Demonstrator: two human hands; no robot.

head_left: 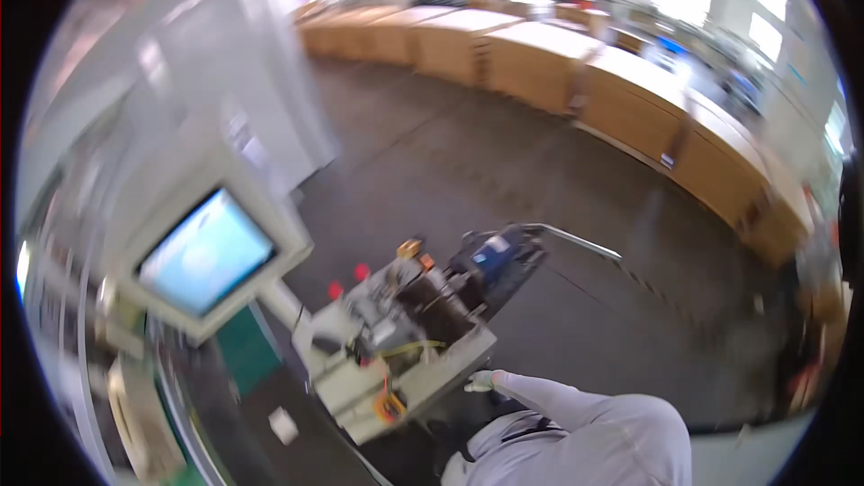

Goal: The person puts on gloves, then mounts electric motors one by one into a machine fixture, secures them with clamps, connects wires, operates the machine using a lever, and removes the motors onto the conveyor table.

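My right hand (pixel 481 382), pale and apparently gloved, extends from a light grey sleeve (pixel 558 400) at the lower middle. It is beside the near edge of a beige machine panel (pixel 445 373); whether it touches the edge I cannot tell. The fingers are small and blurred, and nothing held can be made out. On the panel lie an orange ring-shaped object (pixel 390 408), a dark box-like item (pixel 423 304) and several blurred tools or parts. Further back is a blue object (pixel 491 254). My left hand is out of view.
A lit monitor (pixel 207 252) in a beige housing stands at left, above red knobs (pixel 362 272). A metal bar (pixel 576 240) juts out beyond the panel. Large brown cartons (pixel 630 108) line the far side of the dark floor (pixel 432 144). A white scrap (pixel 283 426) lies low left.
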